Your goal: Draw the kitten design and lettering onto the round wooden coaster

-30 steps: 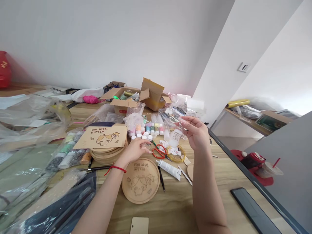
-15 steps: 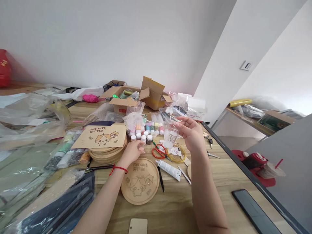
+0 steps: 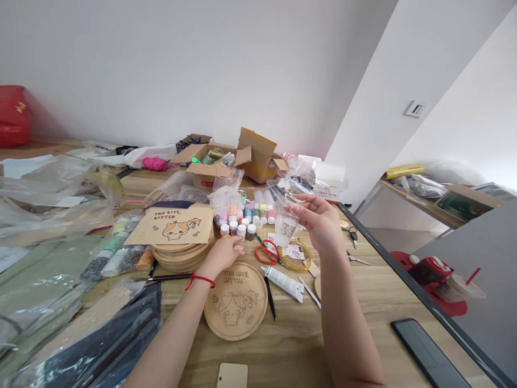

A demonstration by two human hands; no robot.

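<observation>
My right hand [image 3: 323,220] is raised over the far part of the table, with thumb and fingers pinched on a clear plastic bag [image 3: 287,226] that bears printed text. My left hand [image 3: 224,253] is low beside several small white-capped bottles [image 3: 241,230], its fingers loosely bent and nothing visible in them. A red cord circles that wrist. Just below is a round wooden board [image 3: 235,310] with a kitten drawing and lettering. Red-handled scissors [image 3: 266,252] and a coil of yellow tubing [image 3: 307,263] lie between the hands.
Left of my left hand, a kraft sheet with a kitten print [image 3: 172,227] tops a stack of wooden discs [image 3: 181,261]. A white tube [image 3: 285,283] and black pen [image 3: 270,299] lie by the board. Open cardboard boxes [image 3: 258,156] stand behind; a phone [image 3: 428,353] lies right.
The whole view has shifted a little, so everything appears slightly farther right. Both hands stay in nearly the same places, with the bag still in my right hand.
</observation>
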